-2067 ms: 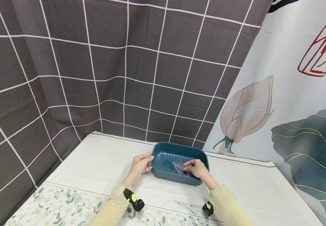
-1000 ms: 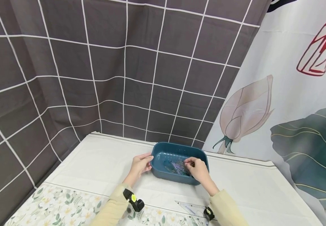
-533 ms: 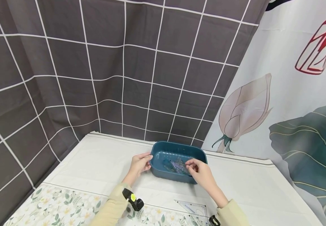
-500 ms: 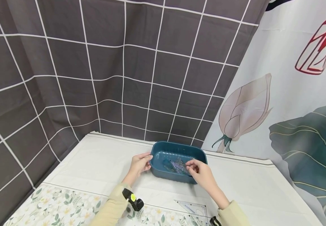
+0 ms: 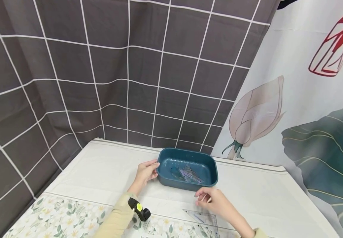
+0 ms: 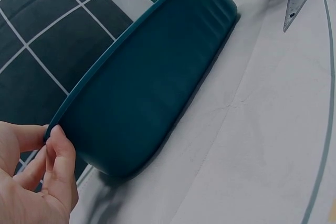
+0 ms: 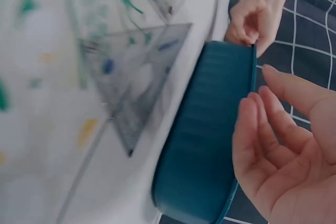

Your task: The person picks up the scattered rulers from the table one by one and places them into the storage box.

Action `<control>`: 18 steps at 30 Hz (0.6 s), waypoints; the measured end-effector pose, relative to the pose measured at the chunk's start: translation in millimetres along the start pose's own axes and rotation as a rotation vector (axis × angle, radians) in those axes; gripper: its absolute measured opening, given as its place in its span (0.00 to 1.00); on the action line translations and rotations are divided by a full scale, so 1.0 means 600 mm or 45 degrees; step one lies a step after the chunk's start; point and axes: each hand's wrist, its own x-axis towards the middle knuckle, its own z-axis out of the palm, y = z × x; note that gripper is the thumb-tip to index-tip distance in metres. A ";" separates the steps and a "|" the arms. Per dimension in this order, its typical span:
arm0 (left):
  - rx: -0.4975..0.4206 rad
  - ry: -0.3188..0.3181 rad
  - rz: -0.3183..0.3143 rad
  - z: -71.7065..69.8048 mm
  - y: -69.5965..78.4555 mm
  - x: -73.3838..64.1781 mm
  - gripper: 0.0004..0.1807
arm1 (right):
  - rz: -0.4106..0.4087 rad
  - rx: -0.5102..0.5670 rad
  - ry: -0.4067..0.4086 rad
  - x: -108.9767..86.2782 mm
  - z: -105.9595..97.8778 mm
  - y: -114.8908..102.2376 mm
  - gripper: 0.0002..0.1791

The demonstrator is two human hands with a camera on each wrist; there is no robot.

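Note:
My left hand (image 5: 145,173) pinches the left rim of a dark teal plastic basin (image 5: 174,183) between thumb and fingers; the left wrist view shows this grip on the rim (image 6: 55,121). Inside the basin lies a loose pile of clear, purple-tinted set squares (image 5: 189,174). Just in front of the basin's near right side hovers my right hand (image 5: 217,202), its fingers loosely bent. The right wrist view shows nothing between thumb and fingers. Below it, a transparent set square (image 5: 204,218) lies on the cloth, and the right wrist view shows part of another clear ruler piece (image 7: 168,9).
A white cloth (image 5: 106,162) with a floral front part (image 5: 70,215) covers the table. Behind hangs a dark curtain with white grid lines (image 5: 147,72); a white flower-printed curtain (image 5: 296,99) is at the right. My left wrist wears a black camera (image 5: 138,209).
My right hand has come out of the basin, moving toward the table's front edge. My left hand keeps its hold on the rim. The head view has shifted slightly.

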 end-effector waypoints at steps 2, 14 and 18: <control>0.002 0.002 -0.003 0.000 -0.001 0.001 0.20 | 0.026 0.018 -0.065 -0.009 0.002 0.003 0.08; -0.002 -0.006 0.005 0.000 0.004 -0.007 0.21 | 0.249 0.106 -0.191 -0.050 0.003 0.024 0.18; -0.007 -0.013 0.007 0.002 0.004 -0.009 0.21 | 0.331 0.105 -0.207 -0.055 0.006 0.028 0.22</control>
